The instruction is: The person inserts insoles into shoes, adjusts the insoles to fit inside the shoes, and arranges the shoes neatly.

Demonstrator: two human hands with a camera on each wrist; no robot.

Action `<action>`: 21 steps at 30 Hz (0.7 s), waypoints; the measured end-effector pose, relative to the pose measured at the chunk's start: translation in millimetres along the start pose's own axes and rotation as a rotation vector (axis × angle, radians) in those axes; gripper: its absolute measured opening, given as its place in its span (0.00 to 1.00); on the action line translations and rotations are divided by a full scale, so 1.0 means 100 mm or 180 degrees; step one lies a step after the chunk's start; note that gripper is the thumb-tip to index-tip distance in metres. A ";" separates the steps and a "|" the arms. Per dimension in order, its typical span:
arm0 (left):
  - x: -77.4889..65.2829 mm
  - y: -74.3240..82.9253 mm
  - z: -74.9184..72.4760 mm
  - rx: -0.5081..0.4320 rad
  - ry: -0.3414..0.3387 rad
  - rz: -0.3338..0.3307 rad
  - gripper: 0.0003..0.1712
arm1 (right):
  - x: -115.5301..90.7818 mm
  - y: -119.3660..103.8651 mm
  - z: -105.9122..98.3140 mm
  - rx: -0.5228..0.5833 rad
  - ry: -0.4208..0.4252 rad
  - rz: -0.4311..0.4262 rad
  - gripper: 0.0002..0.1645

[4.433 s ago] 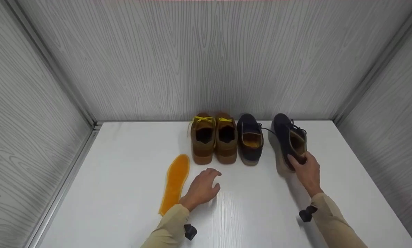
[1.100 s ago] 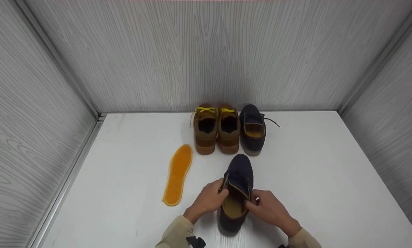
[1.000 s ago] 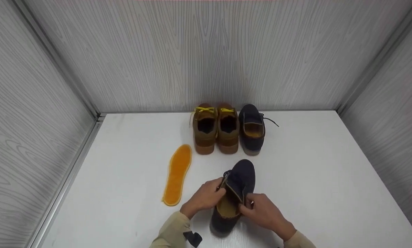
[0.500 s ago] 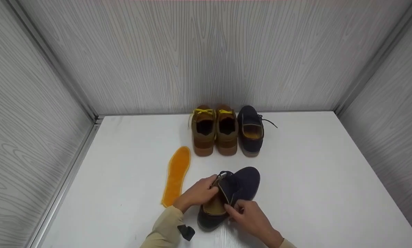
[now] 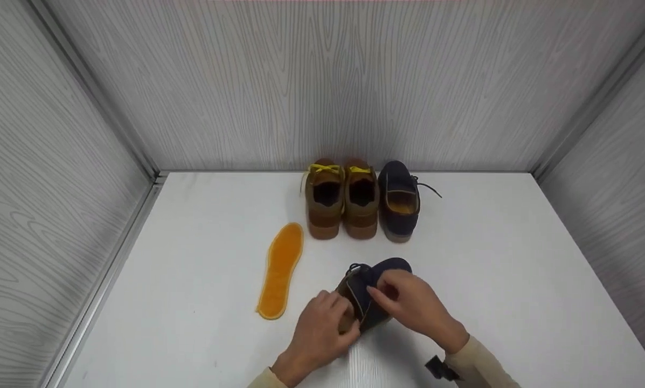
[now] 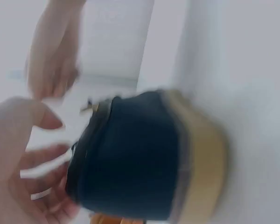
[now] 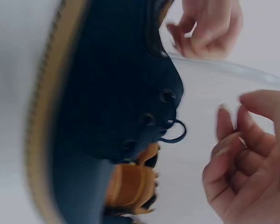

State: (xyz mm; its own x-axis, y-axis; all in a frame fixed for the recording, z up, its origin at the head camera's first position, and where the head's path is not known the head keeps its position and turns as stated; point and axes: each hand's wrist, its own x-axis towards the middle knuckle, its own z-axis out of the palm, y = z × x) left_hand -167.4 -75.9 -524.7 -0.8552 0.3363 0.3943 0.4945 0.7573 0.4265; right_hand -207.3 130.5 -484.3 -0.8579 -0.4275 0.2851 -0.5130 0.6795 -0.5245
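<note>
A navy lace-up shoe (image 5: 397,265) sits tilted to the right at the front middle of the table, its opening lined in tan. Over its heel end hovers my left hand (image 5: 318,330), which hides much of the opening. In the left wrist view, that hand's thumb and fingers are spread, fingertips right at the rim of the shoe (image 6: 130,158). My right hand (image 5: 418,307) is above the vamp. The right wrist view shows its fingers (image 7: 221,172) loosely bent, apart from the shoe (image 7: 107,84) and its lace loop (image 7: 178,133), with nothing between them.
An orange insole (image 5: 280,272) lies flat left of the hands. Against the back wall stand two brown shoes (image 5: 323,215) with yellow laces and a second navy shoe (image 5: 398,180), whose lace trails right. Grey wood-grain panels (image 5: 322,81) enclose the white table (image 5: 489,242).
The navy shoe came from the far right to the front middle, then turned toe-right. Both hands have since let go of its opening's sides; the right hand rose over the vamp, the left shifted to the heel.
</note>
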 end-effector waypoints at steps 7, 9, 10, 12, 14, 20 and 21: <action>-0.16 0.04 0.15 0.0759 -0.0176 0.0434 0.14 | 0.28 -0.15 0.14 -0.1220 -0.0428 -0.0462 0.25; -0.19 0.03 0.19 0.0811 -0.0141 0.0500 0.12 | 0.30 -0.16 0.19 -0.1436 -0.0509 -0.0468 0.27; -0.21 0.03 0.21 0.0802 -0.0131 0.0515 0.11 | 0.30 -0.16 0.22 -0.1516 -0.0542 -0.0446 0.27; -0.22 0.02 0.24 0.0787 -0.0117 0.0537 0.09 | 0.30 -0.16 0.25 -0.1609 -0.0593 -0.0405 0.24; -0.23 0.00 0.26 0.0788 -0.0115 0.0548 0.08 | 0.29 -0.14 0.28 -0.1606 -0.0634 -0.0361 0.19; -0.21 -0.03 0.25 0.0891 -0.0037 0.0576 0.07 | 0.35 -0.08 0.23 -0.1416 -0.0551 -0.0240 0.13; -0.21 -0.04 0.25 0.0895 -0.0030 0.0552 0.07 | 0.38 -0.08 0.21 -0.1385 -0.0527 -0.0197 0.14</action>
State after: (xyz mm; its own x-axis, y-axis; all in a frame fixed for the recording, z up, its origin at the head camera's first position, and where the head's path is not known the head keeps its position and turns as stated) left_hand -155.4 -71.8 -554.7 -0.7640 0.4781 0.4332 0.5719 0.8127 0.1117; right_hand -235.0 96.5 -486.8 -0.8270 -0.5405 0.1549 -0.5585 0.8215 -0.1152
